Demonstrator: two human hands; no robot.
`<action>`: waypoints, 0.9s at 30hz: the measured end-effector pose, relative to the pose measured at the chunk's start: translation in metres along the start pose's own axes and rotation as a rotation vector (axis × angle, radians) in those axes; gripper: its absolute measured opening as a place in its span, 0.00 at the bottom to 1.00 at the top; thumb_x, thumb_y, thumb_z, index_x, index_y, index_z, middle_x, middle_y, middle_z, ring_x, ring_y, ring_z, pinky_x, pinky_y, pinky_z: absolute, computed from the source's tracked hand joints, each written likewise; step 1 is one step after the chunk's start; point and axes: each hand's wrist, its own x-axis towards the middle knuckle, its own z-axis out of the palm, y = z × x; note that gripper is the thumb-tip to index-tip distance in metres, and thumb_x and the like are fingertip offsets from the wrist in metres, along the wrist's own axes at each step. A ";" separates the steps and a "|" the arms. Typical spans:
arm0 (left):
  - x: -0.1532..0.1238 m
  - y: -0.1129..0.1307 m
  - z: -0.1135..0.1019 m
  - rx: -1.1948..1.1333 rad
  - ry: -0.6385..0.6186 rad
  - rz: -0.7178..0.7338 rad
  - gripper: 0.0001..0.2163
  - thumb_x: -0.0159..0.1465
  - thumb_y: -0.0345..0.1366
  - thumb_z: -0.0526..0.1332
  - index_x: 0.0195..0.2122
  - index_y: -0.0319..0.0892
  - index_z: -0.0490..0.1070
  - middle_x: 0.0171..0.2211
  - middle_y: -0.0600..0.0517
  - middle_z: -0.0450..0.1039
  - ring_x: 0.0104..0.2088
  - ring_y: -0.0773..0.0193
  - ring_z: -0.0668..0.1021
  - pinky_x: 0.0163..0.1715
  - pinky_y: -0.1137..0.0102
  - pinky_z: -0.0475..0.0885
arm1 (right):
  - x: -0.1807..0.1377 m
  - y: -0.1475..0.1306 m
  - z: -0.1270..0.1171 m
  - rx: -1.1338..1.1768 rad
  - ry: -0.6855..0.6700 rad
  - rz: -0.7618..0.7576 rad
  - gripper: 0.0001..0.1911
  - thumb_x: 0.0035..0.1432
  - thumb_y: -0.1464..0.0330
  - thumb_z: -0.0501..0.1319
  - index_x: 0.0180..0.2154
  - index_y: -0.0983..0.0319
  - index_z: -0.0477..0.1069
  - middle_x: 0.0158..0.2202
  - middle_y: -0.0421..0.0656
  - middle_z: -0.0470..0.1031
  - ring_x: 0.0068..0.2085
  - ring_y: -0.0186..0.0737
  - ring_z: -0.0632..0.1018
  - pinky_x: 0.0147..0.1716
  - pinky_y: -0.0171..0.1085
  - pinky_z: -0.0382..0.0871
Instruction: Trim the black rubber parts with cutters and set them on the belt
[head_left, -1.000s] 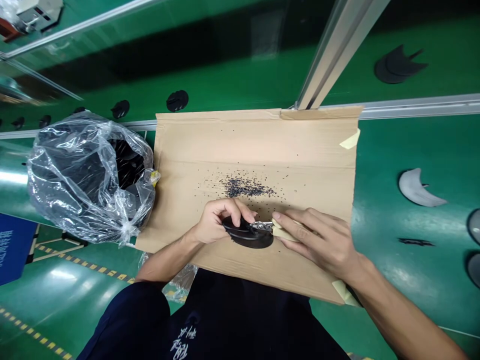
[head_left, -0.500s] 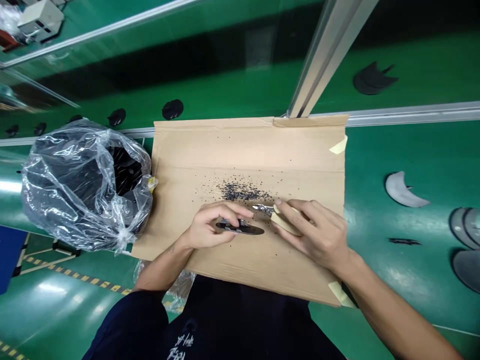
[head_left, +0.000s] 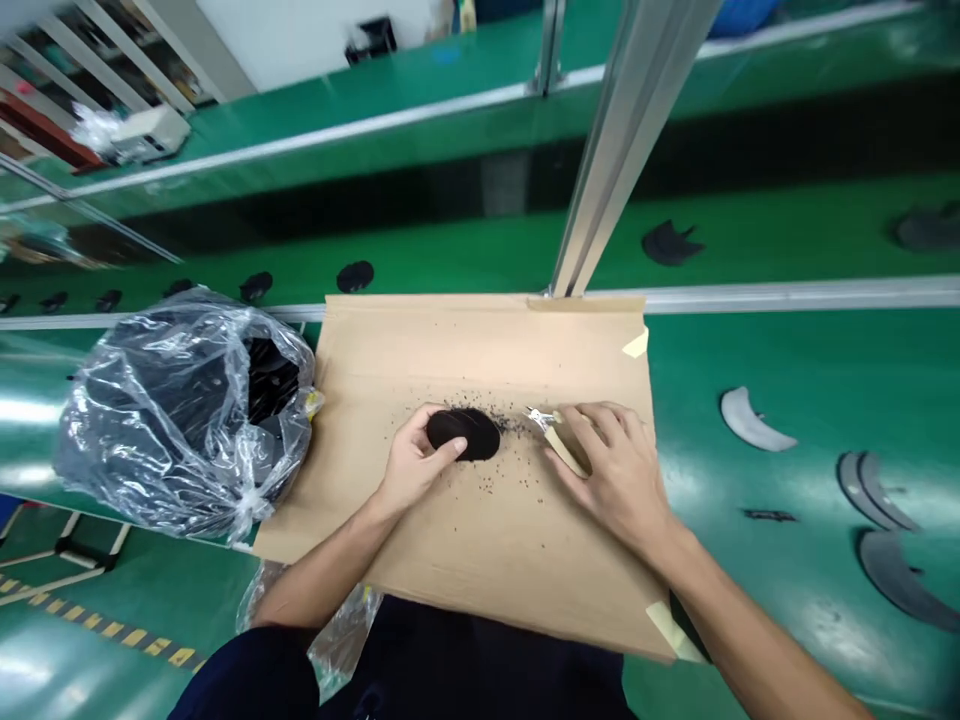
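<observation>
My left hand [head_left: 414, 455] grips a flat, black oval plastic part [head_left: 466, 435] by its left edge, thumb across the face. In my right hand [head_left: 611, 460] is a pair of cutting pliers [head_left: 541, 418] with pale yellow handles; the metal jaws point left toward the part without touching it. Small black scraps [head_left: 512, 424] are scattered on the cardboard sheet [head_left: 495, 560] beneath, partly hidden by the part and my left hand.
A clear plastic bag [head_left: 172, 420] of black parts stands to the left. Along the conveyor behind lie several black parts [head_left: 355, 276]. Grey curved pieces [head_left: 752, 420] rest on the green table to the right. A metal post [head_left: 626, 150] rises behind the cardboard.
The black part has turned from edge-on to show its broad face, with my left thumb now on top. The pliers have opened slightly apart from it. The whole view has shifted.
</observation>
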 end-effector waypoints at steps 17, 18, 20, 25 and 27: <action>0.245 0.045 0.018 0.627 -0.099 0.275 0.10 0.49 0.21 0.60 0.27 0.43 0.76 0.46 0.48 0.80 0.56 0.51 0.76 0.66 0.54 0.63 | -0.010 0.032 0.013 -0.188 0.017 0.156 0.19 0.67 0.55 0.55 0.50 0.60 0.73 0.48 0.53 0.74 0.58 0.60 0.69 0.56 0.57 0.63; 0.247 0.045 0.012 0.683 -0.114 0.273 0.11 0.48 0.21 0.60 0.26 0.43 0.76 0.45 0.49 0.80 0.56 0.50 0.76 0.66 0.52 0.62 | -0.011 0.031 0.014 -0.196 0.025 0.164 0.19 0.67 0.54 0.56 0.50 0.59 0.73 0.48 0.53 0.74 0.59 0.61 0.68 0.57 0.58 0.62; 0.247 0.045 0.001 0.783 -0.130 0.273 0.10 0.49 0.23 0.59 0.26 0.44 0.76 0.44 0.48 0.80 0.55 0.49 0.77 0.65 0.51 0.64 | -0.013 0.029 0.014 -0.197 0.039 0.170 0.20 0.66 0.54 0.58 0.51 0.59 0.73 0.49 0.53 0.74 0.60 0.62 0.67 0.59 0.60 0.61; 0.230 0.047 0.013 0.926 -0.229 0.366 0.10 0.60 0.31 0.56 0.31 0.43 0.77 0.38 0.45 0.80 0.45 0.51 0.80 0.55 0.56 0.73 | -0.016 0.016 0.011 -0.133 0.037 0.170 0.23 0.60 0.55 0.66 0.52 0.61 0.72 0.54 0.54 0.73 0.62 0.62 0.68 0.60 0.57 0.63; 0.212 0.044 0.043 0.931 -0.356 0.455 0.10 0.63 0.34 0.55 0.34 0.44 0.78 0.38 0.45 0.81 0.44 0.52 0.80 0.52 0.60 0.74 | -0.018 0.012 0.010 -0.100 0.030 0.171 0.25 0.59 0.57 0.68 0.54 0.60 0.72 0.55 0.54 0.73 0.63 0.62 0.67 0.60 0.58 0.64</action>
